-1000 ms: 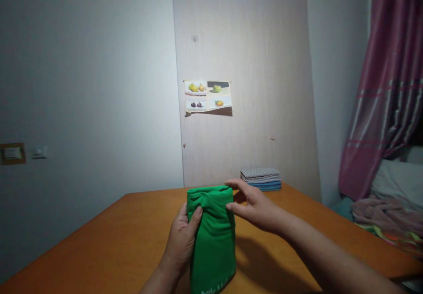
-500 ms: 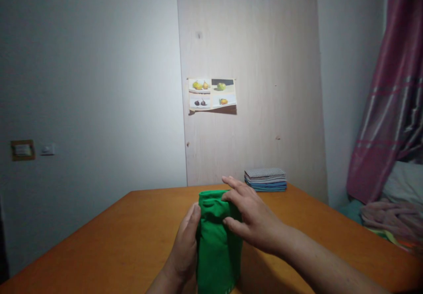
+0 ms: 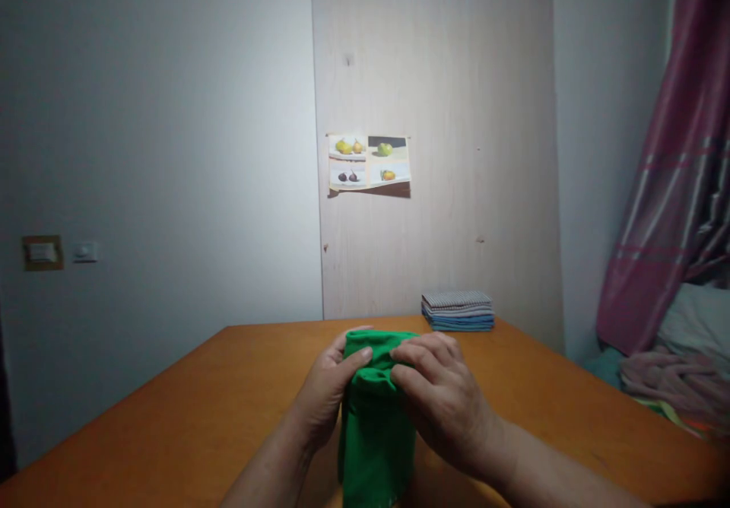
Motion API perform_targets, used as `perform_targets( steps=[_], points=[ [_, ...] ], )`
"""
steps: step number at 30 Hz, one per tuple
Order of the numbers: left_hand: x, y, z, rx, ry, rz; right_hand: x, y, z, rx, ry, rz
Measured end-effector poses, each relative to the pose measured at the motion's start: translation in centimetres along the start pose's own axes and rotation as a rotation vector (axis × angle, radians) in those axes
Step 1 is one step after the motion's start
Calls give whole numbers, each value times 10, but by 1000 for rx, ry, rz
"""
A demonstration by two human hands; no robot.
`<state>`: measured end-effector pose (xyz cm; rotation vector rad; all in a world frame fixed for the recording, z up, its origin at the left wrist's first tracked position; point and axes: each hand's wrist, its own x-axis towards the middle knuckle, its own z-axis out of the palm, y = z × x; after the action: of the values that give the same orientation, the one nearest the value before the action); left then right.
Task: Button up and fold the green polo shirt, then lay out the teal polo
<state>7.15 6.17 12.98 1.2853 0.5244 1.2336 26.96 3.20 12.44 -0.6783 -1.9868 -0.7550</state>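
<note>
A folded green cloth (image 3: 377,439) is held upright over the near part of the table, its lower end cut off by the bottom of the view. My left hand (image 3: 328,386) grips its upper left side, thumb on the near face and fingers behind. On the upper right edge, my right hand (image 3: 445,394) is closed, thumb and forefinger pinching the fabric near the top. Between the hands the top edge shows bunched folds. Whether the cloth is a garment or a towel cannot be made out.
The orange-brown table (image 3: 188,417) spreads out around my hands. At its far edge sits a stack of folded cloths (image 3: 458,312), grey-checked and blue. Behind stands a pale wooden panel (image 3: 439,74) with a fruit picture (image 3: 369,164). A pink curtain (image 3: 644,227) and rumpled bedding (image 3: 661,379) lie to the right.
My right hand has gone from spread fingers to pinching the cloth's upper edge. My left hand has slid up, its thumb now over the near face. The cloth's top is more gathered.
</note>
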Motion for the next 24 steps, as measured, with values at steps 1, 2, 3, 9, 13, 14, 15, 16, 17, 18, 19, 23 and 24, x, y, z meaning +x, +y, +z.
perform_targets(
  steps=[1,2,3,9,13,14,15,16,17,18,19,23,24],
  points=[
    [2,2,0,28,-20,-17,0,-1,-1,12,-16,-4],
    [4,3,1,54,-45,-31,0,-1,-2,27,-35,-9],
    [6,4,1,72,-64,-36,0,-2,-3,43,-52,-16],
    [17,0,-2,81,-18,24,-4,4,-7,96,-80,-38],
    [17,2,-2,136,-42,80,-2,9,-7,132,-124,-15],
    [16,3,-1,154,-54,90,-2,10,-7,131,-126,-8],
    [15,4,0,170,-68,96,-1,10,-7,124,-126,4],
    [14,5,1,184,-84,96,-1,10,-6,112,-123,19],
    [13,6,2,193,-100,95,0,10,-5,99,-122,35],
    [12,6,3,201,-115,89,0,9,-5,87,-124,50],
    [12,7,4,208,-127,79,0,9,-4,76,-126,62],
    [9,10,7,230,-138,40,-1,8,-2,26,-113,95],
    [8,11,8,237,-139,43,0,8,-2,17,-112,102]
  ],
)
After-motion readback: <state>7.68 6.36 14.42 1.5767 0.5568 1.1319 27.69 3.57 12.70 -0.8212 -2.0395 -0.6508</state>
